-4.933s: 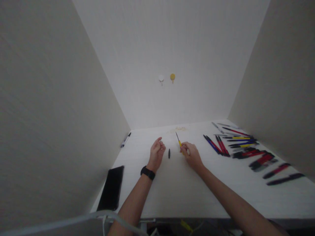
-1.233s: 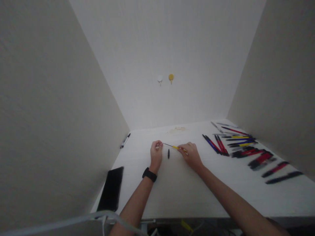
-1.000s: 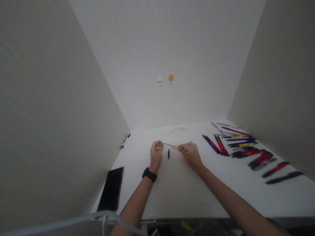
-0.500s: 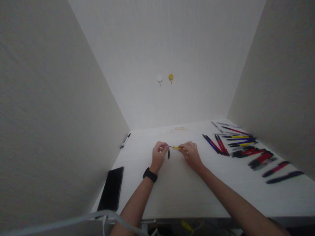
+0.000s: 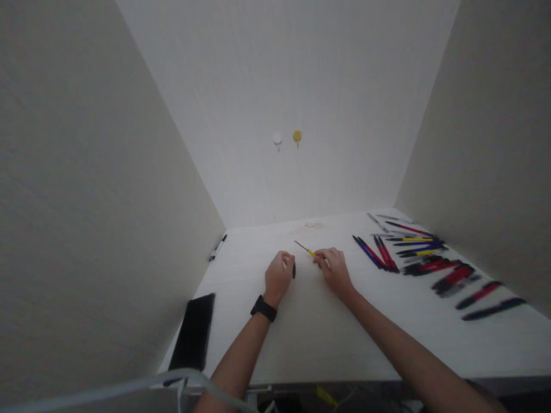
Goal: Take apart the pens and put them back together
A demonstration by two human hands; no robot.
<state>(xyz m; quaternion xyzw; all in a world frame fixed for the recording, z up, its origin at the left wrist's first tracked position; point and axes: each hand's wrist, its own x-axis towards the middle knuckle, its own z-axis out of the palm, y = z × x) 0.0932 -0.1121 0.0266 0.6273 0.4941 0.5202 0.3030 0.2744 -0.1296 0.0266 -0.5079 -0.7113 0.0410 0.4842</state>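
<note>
My right hand [image 5: 332,265] pinches a yellow pen body [image 5: 310,252] from which a thin dark refill [image 5: 301,245] sticks out toward the upper left. To the left, my left hand [image 5: 279,274] has its fingers curled closed at a short black pen part [image 5: 294,271]. Only the part's outer side shows; the fingers hide the rest, and their hold on it is partly hidden. A gap separates the refill's bare tip from the left fingers. On the left wrist is a black watch [image 5: 264,308].
Several blue and red pens [image 5: 385,254] lie to the right, beside a long row of mixed pens [image 5: 434,265]. A black phone [image 5: 192,332] and a clear pen [image 5: 218,248] lie at left. Walls enclose the white table [image 5: 327,332]; a pale cable [image 5: 142,381] crosses the lower left.
The left fingers have come off the refill's tip and moved down to the black part. The yellow pen body has tilted, its refill end now pointing higher.
</note>
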